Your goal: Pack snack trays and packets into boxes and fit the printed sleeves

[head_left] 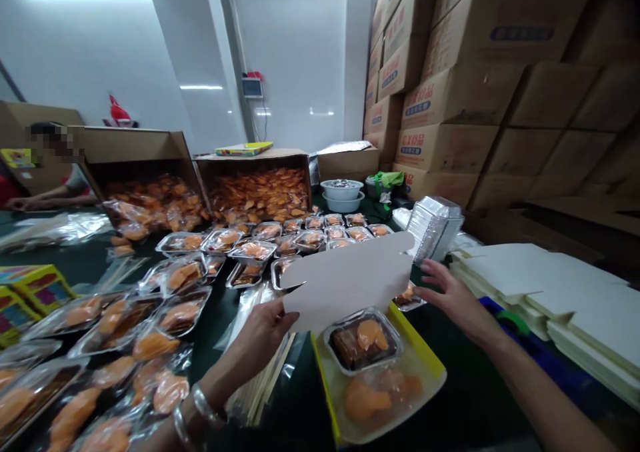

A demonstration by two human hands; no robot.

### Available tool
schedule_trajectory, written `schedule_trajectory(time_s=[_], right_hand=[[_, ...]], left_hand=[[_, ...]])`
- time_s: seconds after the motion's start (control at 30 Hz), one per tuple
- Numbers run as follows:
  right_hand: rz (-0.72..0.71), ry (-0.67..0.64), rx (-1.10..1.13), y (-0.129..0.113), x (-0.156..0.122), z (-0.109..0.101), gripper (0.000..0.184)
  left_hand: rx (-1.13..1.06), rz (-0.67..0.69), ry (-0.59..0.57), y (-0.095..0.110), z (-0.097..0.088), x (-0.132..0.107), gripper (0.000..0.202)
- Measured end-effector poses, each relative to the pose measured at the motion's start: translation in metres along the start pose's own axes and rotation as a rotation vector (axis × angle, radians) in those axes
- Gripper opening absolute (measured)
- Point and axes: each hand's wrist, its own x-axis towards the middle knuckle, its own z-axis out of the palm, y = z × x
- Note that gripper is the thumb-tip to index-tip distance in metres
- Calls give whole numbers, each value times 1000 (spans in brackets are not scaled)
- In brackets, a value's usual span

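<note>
In front of me lies a yellow-edged cardboard box [326, 389] with its white lid [350, 279] raised. Inside it sit a foil tray [345, 349] of dark brown pieces topped with an orange piece, and orange pieces in clear plastic [367, 399]. My left hand [265, 332], with bracelets on the wrist, pinches the lid's left edge between thumb and fingers. By the lid's right end, my right hand [447, 299] has its fingers spread and holds nothing; whether a fingertip touches the board is unclear.
Several filled foil trays [250, 249] cover the table's middle and left. Two cartons of wrapped orange pieces [260, 195] stand behind. Flat white box blanks [575, 299] and stacked empty foil trays [435, 229] are at right. Thin sticks [267, 379] lie beside the box. Another person [60, 165] sits far left.
</note>
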Motion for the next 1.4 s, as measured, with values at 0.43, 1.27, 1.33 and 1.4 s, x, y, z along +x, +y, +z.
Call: schedule_trajectory(time_s=[0.43, 1.27, 1.33, 1.4], right_hand=[[-6, -235, -115, -27, -77, 29, 38], [-219, -764, -591, -45, -121, 44, 66], [-185, -764, -565, -43, -126, 46, 65], [-154, -757, -543, -42, -129, 46, 62]], left_hand=[[95, 42, 14, 35, 33, -30, 26], [458, 336, -130, 30, 7, -71, 44], [496, 354, -165, 34, 21, -80, 49], [549, 384, -215, 28, 48, -92, 82]])
